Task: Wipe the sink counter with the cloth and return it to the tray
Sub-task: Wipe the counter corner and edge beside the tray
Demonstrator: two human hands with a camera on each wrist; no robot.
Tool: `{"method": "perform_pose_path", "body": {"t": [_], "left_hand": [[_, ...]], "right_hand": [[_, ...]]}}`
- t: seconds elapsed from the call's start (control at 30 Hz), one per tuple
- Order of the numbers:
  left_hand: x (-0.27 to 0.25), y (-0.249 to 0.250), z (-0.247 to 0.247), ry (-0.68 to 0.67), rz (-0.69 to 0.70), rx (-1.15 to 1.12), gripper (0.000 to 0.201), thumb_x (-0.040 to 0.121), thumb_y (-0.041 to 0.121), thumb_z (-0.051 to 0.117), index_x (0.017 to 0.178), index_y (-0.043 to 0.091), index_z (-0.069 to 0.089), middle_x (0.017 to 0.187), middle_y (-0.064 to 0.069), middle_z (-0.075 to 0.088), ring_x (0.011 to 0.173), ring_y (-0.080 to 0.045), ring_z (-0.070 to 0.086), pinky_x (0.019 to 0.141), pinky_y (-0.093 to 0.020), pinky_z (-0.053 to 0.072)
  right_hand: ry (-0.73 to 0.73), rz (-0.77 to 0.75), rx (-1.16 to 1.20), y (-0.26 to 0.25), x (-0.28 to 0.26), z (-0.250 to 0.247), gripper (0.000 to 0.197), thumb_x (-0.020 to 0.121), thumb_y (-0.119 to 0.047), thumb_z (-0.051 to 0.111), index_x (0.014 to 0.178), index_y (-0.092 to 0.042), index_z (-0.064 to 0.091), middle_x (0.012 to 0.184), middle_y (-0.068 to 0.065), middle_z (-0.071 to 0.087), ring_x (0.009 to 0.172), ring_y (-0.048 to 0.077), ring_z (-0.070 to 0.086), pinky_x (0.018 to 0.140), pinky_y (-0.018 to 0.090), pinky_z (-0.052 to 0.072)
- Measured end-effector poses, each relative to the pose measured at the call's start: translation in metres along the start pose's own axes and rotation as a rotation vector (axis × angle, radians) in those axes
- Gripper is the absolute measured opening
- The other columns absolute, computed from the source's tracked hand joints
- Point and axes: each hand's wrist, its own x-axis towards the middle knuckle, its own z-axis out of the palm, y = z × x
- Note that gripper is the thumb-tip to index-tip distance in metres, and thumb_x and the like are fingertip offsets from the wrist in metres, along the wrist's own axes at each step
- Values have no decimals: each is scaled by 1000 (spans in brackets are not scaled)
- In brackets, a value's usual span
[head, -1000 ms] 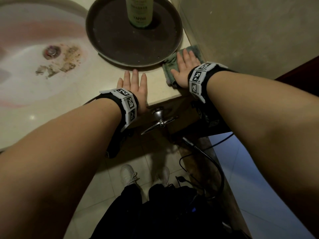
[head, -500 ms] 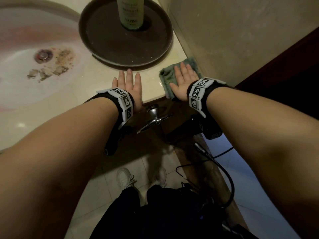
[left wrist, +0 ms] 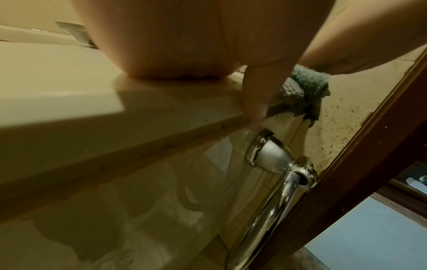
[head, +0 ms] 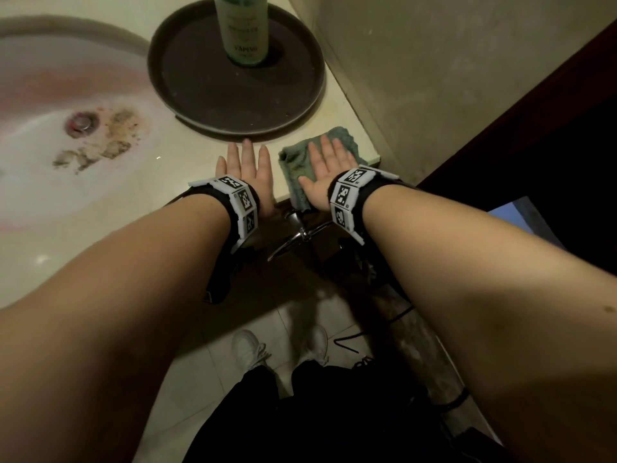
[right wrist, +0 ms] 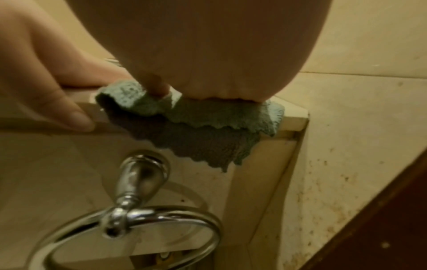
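A green cloth (head: 295, 162) lies on the cream counter (head: 187, 168) at its front right corner, and part of it hangs over the front edge (right wrist: 208, 146). My right hand (head: 325, 162) presses flat on the cloth with straight fingers. My left hand (head: 245, 165) rests flat on the bare counter just left of it, its thumb (left wrist: 256, 91) hooked over the edge. Behind both hands sits the round dark tray (head: 207, 95), which holds a green bottle (head: 242, 28). The cloth (left wrist: 305, 87) also shows in the left wrist view.
The stained sink basin (head: 66, 135) with its drain (head: 81, 123) fills the left. A wall (head: 450, 78) closes the counter's right side. A chrome towel ring (right wrist: 129, 219) hangs under the counter edge. A dark wooden door frame (head: 534, 128) stands at the right.
My right hand has dragged the cloth toward me along the wall, from beside the tray to the counter's front edge, where it now overhangs. My left hand stays flat in place.
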Motion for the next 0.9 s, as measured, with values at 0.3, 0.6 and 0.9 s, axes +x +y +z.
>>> {"method": "perform_pose_path", "body": {"t": [0.3,0.6,0.9], "left_hand": [[0,1,-5,-71,-9,1,97,89,44,53,150,13,-16,157,-14,-22,146,-34,-18,119,-45,-6],[3,0,-8,-128,-13,-7,98,90,45,52,148,12,-20,156,-14,-26,144,-35,-22,118,-46,-9],[4,0,-8,-131,-9,7,97,90,46,50,149,11,-19,156,-16,-24,144,-37,-20,118,-47,-8]], "right_hand": [[-49,9,-35,23,21,-16,66,99,-45,24,152,-17,-3,161,5,-10,149,24,-9,120,36,-4],[-17,43,-26,26,61,-29,67,98,-43,26,152,-14,-1,161,8,-7,149,25,-6,120,37,-2],[14,34,-19,23,56,-28,66,99,-42,27,152,-14,-1,161,8,-7,149,25,-7,120,35,-3]]}}
